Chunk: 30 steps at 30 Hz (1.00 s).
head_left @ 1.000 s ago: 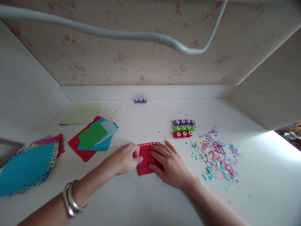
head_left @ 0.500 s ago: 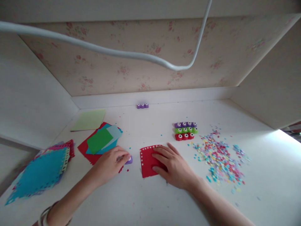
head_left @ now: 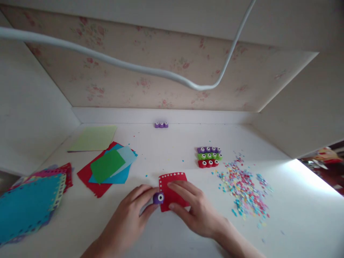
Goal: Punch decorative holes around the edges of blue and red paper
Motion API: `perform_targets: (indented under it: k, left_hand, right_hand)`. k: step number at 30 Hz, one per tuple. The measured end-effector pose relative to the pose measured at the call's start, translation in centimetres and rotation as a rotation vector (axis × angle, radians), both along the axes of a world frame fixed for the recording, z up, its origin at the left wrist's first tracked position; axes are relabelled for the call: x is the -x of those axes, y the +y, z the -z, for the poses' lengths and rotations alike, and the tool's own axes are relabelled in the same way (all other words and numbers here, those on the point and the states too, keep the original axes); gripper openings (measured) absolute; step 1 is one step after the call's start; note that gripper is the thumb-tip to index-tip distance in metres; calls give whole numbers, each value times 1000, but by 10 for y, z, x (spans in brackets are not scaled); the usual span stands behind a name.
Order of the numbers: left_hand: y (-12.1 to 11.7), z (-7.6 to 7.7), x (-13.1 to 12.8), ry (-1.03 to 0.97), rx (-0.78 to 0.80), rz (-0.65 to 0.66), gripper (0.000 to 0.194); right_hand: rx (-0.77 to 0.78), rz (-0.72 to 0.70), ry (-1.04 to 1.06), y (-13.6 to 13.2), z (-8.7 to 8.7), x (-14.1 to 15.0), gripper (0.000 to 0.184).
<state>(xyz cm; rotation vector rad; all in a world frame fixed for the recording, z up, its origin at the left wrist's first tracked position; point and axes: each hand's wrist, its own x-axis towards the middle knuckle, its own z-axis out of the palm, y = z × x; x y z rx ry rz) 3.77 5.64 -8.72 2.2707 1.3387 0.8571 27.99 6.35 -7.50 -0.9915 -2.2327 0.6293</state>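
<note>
My left hand (head_left: 137, 206) pinches a small purple craft punch (head_left: 158, 198) between thumb and fingers. The punch sits at the left edge of a red sheet of paper (head_left: 176, 197), and whether the edge is inside its slot is hard to tell. Small punched holes run along the sheet's top edge and upper left side. My right hand (head_left: 195, 208) lies on the right part of this sheet, fingers stretched out and thumb apart, pressing it from above.
Coloured sheets (head_left: 107, 166) and pale green paper (head_left: 92, 139) lie left, with punched blue sheets (head_left: 29, 206) nearer. Rows of craft punches (head_left: 209, 156) stand right of centre; three purple ones (head_left: 161, 125) stand by the back. Confetti (head_left: 245, 186) is scattered right. A white cable (head_left: 150, 70) crosses above.
My left hand has brought the purple punch rightward from beside the red sheet to its left edge. The right hand stays on the sheet. The camera view has shifted slightly.
</note>
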Motion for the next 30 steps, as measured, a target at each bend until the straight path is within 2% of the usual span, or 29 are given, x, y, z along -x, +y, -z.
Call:
perform_targets:
  k: [3, 8, 13, 16, 19, 20, 22, 23, 26, 30]
  left_hand:
    - [-5, 2, -6, 13, -30, 32, 27]
    - [-8, 8, -4, 25, -166, 27, 34]
    - [-9, 14, -1, -74, -146, -34, 35]
    - [-11, 17, 1, -77, -127, -62, 33]
    - [-13, 19, 2, -21, -190, -38, 31]
    - [-14, 18, 2, -4, -217, -22, 29]
    - [-15, 15, 1, 21, -256, 29, 24]
    - [-16, 13, 0, 31, -270, 63, 23]
    - [-20, 8, -3, 52, -299, 141, 24]
    - [-27, 7, -3, 68, -301, 178, 27]
  right_hand:
    - [72, -75, 59, -5, -7, 13, 34]
    - [231, -62, 71, -1, -20, 22, 31]
    - [283, -47, 35, 8, -35, 22, 24]
    - [277, 125, 87, 32, -39, 0, 22]
    - [270, 465, 105, 76, -37, -47, 31]
    - [265, 606, 56, 93, -35, -65, 36]
    - [222, 907, -213, 123, -33, -101, 42]
    - [214, 971, -275, 136, -31, -116, 44]
    - [223, 1039, -412, 159, -24, -146, 45]
    - [261, 1045, -552, 164, -9, -153, 43]
